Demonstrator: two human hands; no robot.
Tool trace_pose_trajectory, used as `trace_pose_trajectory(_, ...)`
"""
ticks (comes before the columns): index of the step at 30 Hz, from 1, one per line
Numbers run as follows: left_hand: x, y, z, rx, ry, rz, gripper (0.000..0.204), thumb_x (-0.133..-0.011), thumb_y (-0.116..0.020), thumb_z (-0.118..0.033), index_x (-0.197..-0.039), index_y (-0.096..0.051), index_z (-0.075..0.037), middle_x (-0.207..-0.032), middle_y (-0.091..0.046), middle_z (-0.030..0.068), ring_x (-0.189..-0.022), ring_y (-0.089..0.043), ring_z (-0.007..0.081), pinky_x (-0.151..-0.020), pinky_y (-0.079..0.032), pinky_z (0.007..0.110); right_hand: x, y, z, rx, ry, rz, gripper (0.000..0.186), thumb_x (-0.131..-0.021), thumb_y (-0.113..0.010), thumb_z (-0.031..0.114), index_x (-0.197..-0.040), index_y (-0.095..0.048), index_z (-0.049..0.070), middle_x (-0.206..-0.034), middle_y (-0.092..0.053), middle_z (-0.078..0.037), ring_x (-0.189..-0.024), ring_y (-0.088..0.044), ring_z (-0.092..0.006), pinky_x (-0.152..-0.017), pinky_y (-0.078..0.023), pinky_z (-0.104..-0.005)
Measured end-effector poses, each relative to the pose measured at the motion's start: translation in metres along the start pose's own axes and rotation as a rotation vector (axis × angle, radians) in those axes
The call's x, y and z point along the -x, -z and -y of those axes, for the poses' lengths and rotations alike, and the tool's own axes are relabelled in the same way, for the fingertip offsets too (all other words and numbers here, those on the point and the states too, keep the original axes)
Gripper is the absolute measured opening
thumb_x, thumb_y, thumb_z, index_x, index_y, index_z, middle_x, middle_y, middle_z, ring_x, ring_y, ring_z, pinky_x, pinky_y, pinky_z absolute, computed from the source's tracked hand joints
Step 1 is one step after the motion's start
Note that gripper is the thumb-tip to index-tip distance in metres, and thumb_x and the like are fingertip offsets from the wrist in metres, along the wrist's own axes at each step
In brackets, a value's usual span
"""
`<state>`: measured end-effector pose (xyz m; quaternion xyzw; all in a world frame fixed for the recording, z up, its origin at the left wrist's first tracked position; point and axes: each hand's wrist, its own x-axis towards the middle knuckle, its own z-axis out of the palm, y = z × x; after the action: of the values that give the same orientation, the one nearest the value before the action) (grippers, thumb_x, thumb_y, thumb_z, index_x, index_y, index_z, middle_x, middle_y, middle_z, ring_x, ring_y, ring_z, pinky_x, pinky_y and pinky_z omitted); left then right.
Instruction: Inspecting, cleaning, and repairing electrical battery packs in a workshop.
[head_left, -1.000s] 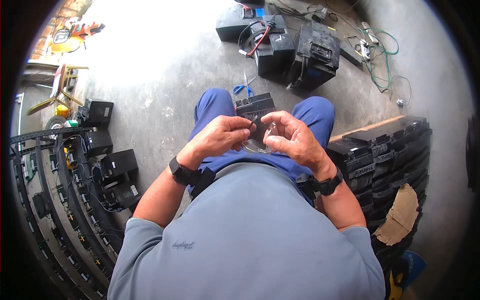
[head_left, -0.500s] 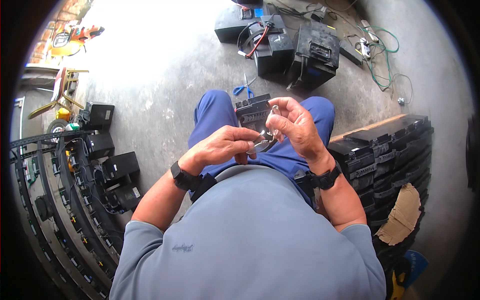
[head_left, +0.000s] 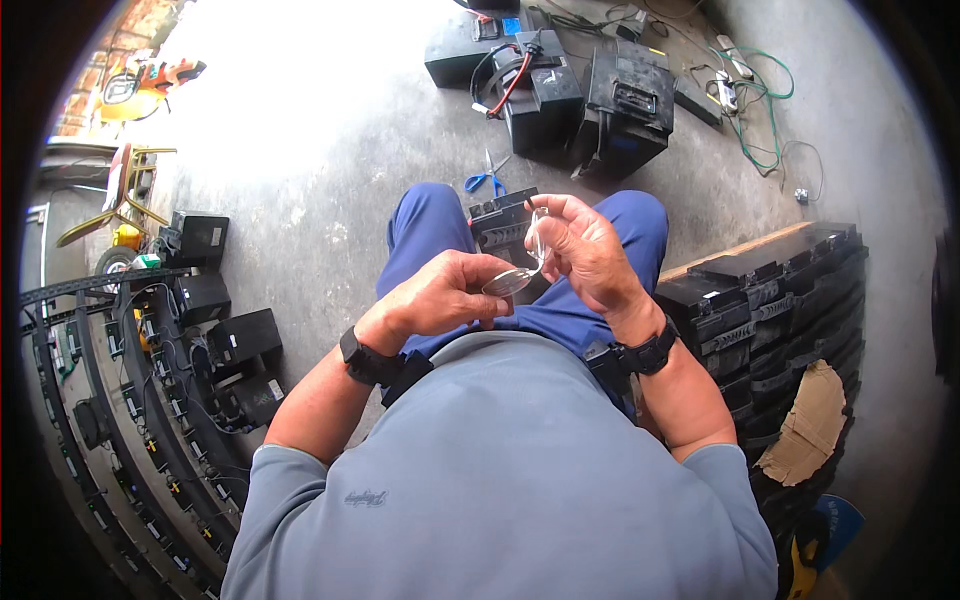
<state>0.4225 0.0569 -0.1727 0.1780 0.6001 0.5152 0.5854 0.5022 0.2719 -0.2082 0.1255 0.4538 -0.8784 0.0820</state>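
1. Taking the clear glasses [head_left: 510, 282] as the middle of the dial, they are up in the air above the lap, one lens lying almost flat, the rest of the frame rising toward one o'clock.
2. The right hand [head_left: 594, 262], at about three o'clock, is narrow: thumb and fingers hold the upright part of the frame.
3. The left hand [head_left: 438, 294], at nine o'clock, is curled, its fingertips meeting the lens edge (whether they pinch it or only rest against it, I cannot tell).
4. As for progress, the glasses are in hand and being handled, which I judge to be mid-way work; putting them down or on is not yet done. Whether both side arms are unfolded is too fine to make out.
5. A black box [head_left: 489, 212] sits between the knees, just short of twelve o'clock, with neither hand on it.
6. Farther out that way, blue-handled scissors [head_left: 486, 180] lie on the floor, blades parted and untouched.
7. Bigger black boxes [head_left: 630, 110] stand at one o'clock, and stacked black cases [head_left: 735, 330] near three; both lie outside the hands' present work.
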Motion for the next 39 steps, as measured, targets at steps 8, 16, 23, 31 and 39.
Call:
trace_pose_trajectory(8, -0.001, -0.006, -0.002, -0.204, -0.037, -0.180, 0.028, -0.088, -0.070, -0.004, -0.116, -0.066, -0.002, -0.089, -0.071, 0.0031, -0.076, -0.065, 0.0104, -0.068, -0.052, 0.026, 0.005, -0.004, 0.000, -0.028, -0.066, 0.028, 0.043, -0.098, -0.064, 0.029, -0.131, -0.050, 0.004, -0.090, -0.064, -0.005, -0.062, -0.054, -0.0055, -0.055, -0.044, -0.0212)
trace_pose_trajectory(16, 0.002, -0.004, -0.005, -0.484, -0.177, -0.196, 0.034, -0.081, -0.072, 0.004, -0.115, -0.066, 0.000, -0.094, -0.071, 0.0043, -0.085, -0.064, 0.0098, -0.078, -0.053, 0.027, 0.010, -0.003, -0.012, 0.036, -0.089, 0.066, 0.036, -0.099, -0.061, 0.020, -0.129, -0.052, 0.001, -0.090, -0.066, -0.005, -0.063, -0.056, -0.0060, -0.056, -0.048, -0.0206)
trace_pose_trajectory(23, 0.000, 0.004, 0.003, 0.070, -0.073, -0.224, 0.031, -0.079, -0.079, 0.002, -0.106, -0.065, -0.001, -0.089, -0.069, 0.0043, -0.078, -0.065, 0.0098, -0.067, -0.053, 0.025, 0.021, 0.000, -0.007, 0.058, -0.097, 0.139, 0.046, -0.096, -0.066, 0.024, -0.134, -0.053, 0.002, -0.101, -0.065, -0.009, -0.073, -0.056, -0.0084, -0.065, -0.047, -0.0242)
trace_pose_trajectory(31, -0.002, 0.002, 0.014, 0.205, -0.195, -0.299, 0.034, -0.079, -0.080, 0.000, -0.109, -0.065, -0.001, -0.089, -0.071, 0.0056, -0.076, -0.066, 0.0106, -0.065, -0.054, 0.024, 0.031, -0.006, 0.003, 0.212, -0.122, 0.191, 0.054, -0.094, -0.069, 0.015, -0.141, -0.047, 0.001, -0.120, -0.062, -0.009, -0.096, -0.060, -0.0099, -0.079, -0.051, -0.0248)
trace_pose_trajectory(39, -0.007, -0.001, 0.024, 0.178, -0.516, -0.406, 0.031, -0.086, -0.073, 0.004, -0.115, -0.065, 0.001, -0.099, -0.072, 0.0109, -0.085, -0.068, 0.0122, -0.072, -0.057, 0.025, 0.027, -0.007, -0.007, 0.162, 0.037, 0.175, 0.053, -0.092, -0.072, 0.014, -0.137, -0.048, 0.000, -0.124, -0.062, -0.010, -0.108, -0.059, -0.0128, -0.095, -0.049, -0.0290)
